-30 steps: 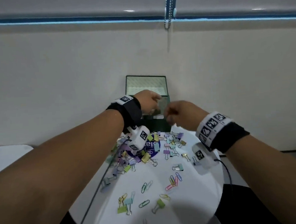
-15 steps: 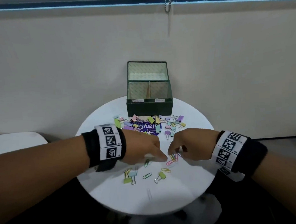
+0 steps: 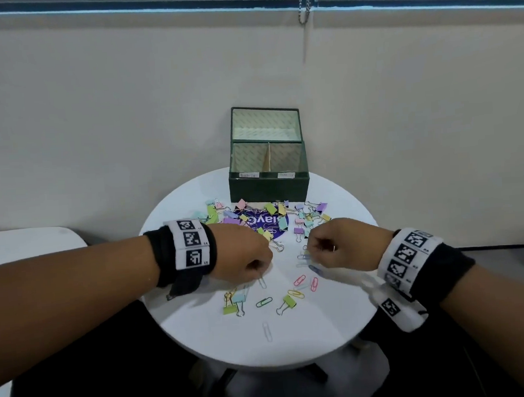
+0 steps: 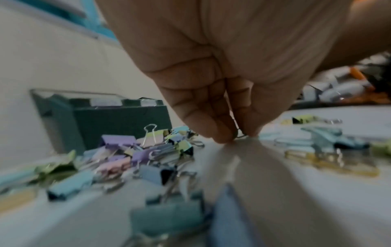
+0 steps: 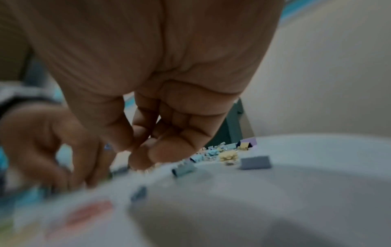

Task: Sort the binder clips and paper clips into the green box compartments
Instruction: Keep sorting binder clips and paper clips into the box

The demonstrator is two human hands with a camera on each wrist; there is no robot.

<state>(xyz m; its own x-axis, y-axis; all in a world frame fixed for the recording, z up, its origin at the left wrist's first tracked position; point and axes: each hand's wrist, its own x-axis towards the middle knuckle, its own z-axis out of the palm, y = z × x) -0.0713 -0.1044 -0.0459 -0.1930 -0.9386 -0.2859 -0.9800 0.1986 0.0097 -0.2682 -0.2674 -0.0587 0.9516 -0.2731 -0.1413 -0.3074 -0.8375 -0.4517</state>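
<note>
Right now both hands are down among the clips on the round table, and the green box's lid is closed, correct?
Not quite: the green box is open, lid up, both compartments showing in the head view. The left hand and right hand are down among the clips.

Clips scattered before an open green box

The green box [image 3: 269,189] stands open at the table's far edge, lid upright, a divider splitting it into two labelled compartments. Pastel binder clips [image 3: 274,216] are heaped just in front of it; coloured paper clips [image 3: 299,280] lie loose nearer the front.
</note>
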